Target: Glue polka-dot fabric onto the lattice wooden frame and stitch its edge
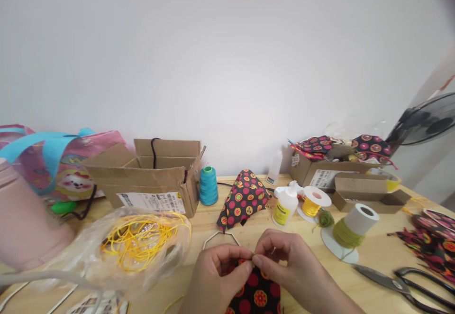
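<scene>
The left hand (222, 276) and right hand (284, 262) are mostly curled, fingertips nearly together, pinching the dotty dark cloth (259, 297) at six o'clock, below the shiny hoop (221, 235).

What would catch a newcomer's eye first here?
Probably the bright turquoise cone of thread, upright beside the open brown cardboard box near the wall. Next, the tangle of yellow cord in clear plastic at left, then the black fabric with red flower prints pinched between both bare hands, left and right.
</scene>
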Motion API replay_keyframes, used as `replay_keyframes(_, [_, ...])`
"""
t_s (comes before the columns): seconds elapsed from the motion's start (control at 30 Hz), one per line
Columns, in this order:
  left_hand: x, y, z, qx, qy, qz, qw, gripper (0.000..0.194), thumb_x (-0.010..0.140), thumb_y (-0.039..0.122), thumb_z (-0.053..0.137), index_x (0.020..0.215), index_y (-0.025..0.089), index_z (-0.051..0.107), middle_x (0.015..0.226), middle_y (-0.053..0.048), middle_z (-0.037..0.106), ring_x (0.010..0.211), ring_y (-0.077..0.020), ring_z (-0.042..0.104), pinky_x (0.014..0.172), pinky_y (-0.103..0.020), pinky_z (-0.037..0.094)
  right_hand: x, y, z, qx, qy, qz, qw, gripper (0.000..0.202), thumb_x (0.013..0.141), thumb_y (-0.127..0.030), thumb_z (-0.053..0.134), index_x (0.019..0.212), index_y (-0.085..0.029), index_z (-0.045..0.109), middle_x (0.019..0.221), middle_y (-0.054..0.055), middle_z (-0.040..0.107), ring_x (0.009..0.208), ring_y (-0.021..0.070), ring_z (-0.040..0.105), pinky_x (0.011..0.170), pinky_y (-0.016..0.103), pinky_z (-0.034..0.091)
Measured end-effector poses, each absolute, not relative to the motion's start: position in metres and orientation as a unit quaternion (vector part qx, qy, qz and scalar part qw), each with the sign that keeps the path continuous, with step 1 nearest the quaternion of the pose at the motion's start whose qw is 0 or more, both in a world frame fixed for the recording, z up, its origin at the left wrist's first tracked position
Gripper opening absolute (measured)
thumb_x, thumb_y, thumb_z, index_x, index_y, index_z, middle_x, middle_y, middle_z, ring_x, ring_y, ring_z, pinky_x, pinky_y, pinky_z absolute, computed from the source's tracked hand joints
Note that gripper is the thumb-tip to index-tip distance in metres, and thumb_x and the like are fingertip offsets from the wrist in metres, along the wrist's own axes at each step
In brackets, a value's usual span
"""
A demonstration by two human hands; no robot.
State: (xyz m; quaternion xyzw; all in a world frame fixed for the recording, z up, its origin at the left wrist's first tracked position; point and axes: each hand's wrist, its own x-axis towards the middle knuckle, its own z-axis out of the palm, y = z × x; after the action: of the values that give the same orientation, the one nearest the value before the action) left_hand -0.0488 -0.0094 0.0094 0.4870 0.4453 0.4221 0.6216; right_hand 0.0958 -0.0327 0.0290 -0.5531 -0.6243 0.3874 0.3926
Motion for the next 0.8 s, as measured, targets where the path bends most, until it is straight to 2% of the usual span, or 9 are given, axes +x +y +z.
replay_keyframes(0.43, [-0.0496,-0.0096,0.0073,0.497,0.442,0.412,0.623,0.01,0.052,0.021,0.069,0.061,0.016,0.069,0.055,-0.001,0.067,0.054,-0.0141,0.056,0.05,-0.023,0.042,0.1012,-0.0326,0.0275,-0.542,-0.66,0.368,0.368,0.009,0.073,-0.018,0.054,0.067,-0.016,0.059,0.062,-0.002,0.057,0.057,0.0099,0.05,0.052,0.02,0.041])
replay_keyframes(0.8, [-0.0468,-0.0099,0.0093,0.496,0.448,0.429,0.608,0.007,0.05,0.014,0.068,0.056,0.016,0.068,0.052,0.0,0.067,0.05,-0.0128,0.057,0.048,-0.021,0.043,0.0993,-0.034,0.0258,-0.562,-0.649,0.373,0.352,0.01,0.072,-0.019,0.054,0.066,-0.015,0.06,0.059,-0.001,0.056,0.053,0.01,0.05,0.047,0.02,0.04])
